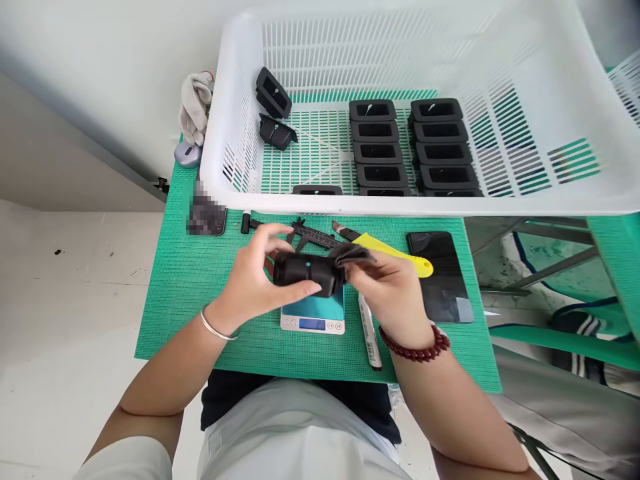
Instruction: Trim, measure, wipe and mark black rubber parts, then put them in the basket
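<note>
Both hands closed on one black moulded plastic housing (305, 272): the left hand (253, 277) wrapped its left end with thumb along the front, while the right hand (393, 287) pinched a dark grey rag (353, 255) against its right end. The part hung just above a small silver digital scale (313, 315), clear of its pan. At twelve o'clock from the grip lay a black caliper (313, 235); at two o'clock a yellow-handled knife (385, 252) and a black phone (440, 277); at five o'clock a marker pen (369, 333), all on a green woven mat (200, 287). Farther toward twelve o'clock, a white slotted plastic basket (220, 133) held two neat rows of like housings (410, 147) and a few loose ones (274, 110), so much of the batch appeared handled already, with this piece in progress.
</note>
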A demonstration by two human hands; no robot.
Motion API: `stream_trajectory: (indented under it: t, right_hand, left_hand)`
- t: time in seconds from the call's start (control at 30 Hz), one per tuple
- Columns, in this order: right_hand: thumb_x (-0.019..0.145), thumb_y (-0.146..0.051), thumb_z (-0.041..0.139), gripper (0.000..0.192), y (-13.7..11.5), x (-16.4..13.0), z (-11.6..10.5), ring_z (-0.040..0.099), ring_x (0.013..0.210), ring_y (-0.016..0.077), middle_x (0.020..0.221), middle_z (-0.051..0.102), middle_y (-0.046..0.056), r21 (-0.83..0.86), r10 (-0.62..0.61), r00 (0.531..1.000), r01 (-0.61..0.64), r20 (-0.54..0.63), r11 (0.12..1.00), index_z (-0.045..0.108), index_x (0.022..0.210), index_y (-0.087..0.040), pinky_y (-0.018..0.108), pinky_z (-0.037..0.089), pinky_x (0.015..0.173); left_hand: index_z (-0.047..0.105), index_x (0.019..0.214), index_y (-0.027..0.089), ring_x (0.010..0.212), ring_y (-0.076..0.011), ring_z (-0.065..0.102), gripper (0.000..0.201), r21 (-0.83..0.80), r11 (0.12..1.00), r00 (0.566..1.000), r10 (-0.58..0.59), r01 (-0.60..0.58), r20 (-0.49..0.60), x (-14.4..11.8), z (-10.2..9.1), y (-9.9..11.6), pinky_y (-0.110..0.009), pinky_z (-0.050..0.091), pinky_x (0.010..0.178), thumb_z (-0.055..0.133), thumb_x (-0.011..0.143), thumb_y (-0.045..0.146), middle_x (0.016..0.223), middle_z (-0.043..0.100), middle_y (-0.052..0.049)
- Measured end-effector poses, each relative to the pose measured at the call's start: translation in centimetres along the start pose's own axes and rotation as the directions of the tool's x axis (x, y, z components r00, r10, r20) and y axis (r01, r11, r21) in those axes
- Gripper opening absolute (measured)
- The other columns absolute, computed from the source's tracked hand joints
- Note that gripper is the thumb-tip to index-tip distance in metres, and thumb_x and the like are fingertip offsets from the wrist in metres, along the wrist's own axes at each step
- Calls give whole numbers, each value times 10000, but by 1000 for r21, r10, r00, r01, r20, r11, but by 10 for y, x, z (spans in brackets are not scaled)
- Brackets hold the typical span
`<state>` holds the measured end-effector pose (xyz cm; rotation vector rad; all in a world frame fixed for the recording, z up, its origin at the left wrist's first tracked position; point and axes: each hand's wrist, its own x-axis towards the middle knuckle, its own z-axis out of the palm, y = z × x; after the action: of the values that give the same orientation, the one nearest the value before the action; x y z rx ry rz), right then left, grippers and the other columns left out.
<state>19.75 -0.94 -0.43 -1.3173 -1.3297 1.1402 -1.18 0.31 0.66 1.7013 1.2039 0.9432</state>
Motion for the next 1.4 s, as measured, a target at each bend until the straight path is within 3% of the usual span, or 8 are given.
stream_trajectory:
  t: [0.13,0.33,0.43,0.6,0.8,1.03,1.27,1.4]
  right_hand:
    - [782,-234,680,95,5,0,2,699,889,221,887,759,24,104,29,977,-6,-214,995,764,825,-244,365,585,772]
    - [735,-219,661,101,-3,2,5,652,635,165,636,689,-14,97,68,995,-76,77,992,703,643,-228,297,564,598]
    - [745,-254,651,127,-7,1,6,623,582,137,626,689,-13,97,77,988,-91,137,991,698,633,-215,263,536,554]
    - [744,-226,643,97,-7,-4,11,622,598,140,646,692,-15,-5,31,998,-31,63,1000,711,678,-204,256,517,557]
    - [799,-210,597,145,-6,-9,17,572,604,132,636,640,-11,-220,-136,987,114,-86,969,685,684,-207,259,476,571]
    - [774,-211,594,152,-9,-8,20,567,591,130,596,604,-13,-140,-41,997,49,60,989,645,632,-189,252,475,565]
    - [761,-186,596,118,-16,-2,19,629,642,141,677,691,-19,9,-54,999,54,-7,999,694,700,-208,255,524,603]
    - [768,-192,602,109,-14,-6,21,640,645,146,684,704,-8,-4,-52,997,52,54,999,691,707,-204,260,522,614]
  left_hand:
    - [510,947,203,748,-186,722,479,-369,904,977,-202,215,74,3,6,-9,-287,584,600,815,693,470,892,724,-61]
    - [499,1077,232,933,-210,714,441,-596,788,974,-222,150,-48,0,22,-11,-350,606,774,688,816,533,959,709,-51]
    - [480,1155,247,982,-220,692,426,-582,802,987,-162,134,3,-4,25,-12,-375,598,813,618,869,531,1028,679,-63]
    - [396,1229,261,1086,-220,614,394,-468,883,999,-20,35,38,-10,31,-9,-403,567,911,514,939,501,1150,580,-91]
    - [352,1151,249,887,-172,585,390,-352,936,999,-3,17,40,-19,42,-2,-312,573,718,541,925,505,1041,519,-68]
    - [408,1124,250,965,-193,613,437,-346,938,985,-34,-27,-170,-12,36,1,-337,566,799,533,896,601,1048,558,-67]
    - [409,1129,254,888,-177,629,408,-402,915,999,-32,29,-1,-14,37,4,-288,568,667,554,901,559,1024,572,-65]
    - [425,1141,257,893,-170,624,417,-371,928,990,-9,-45,-144,-15,35,2,-302,572,736,570,893,560,1021,570,-57]
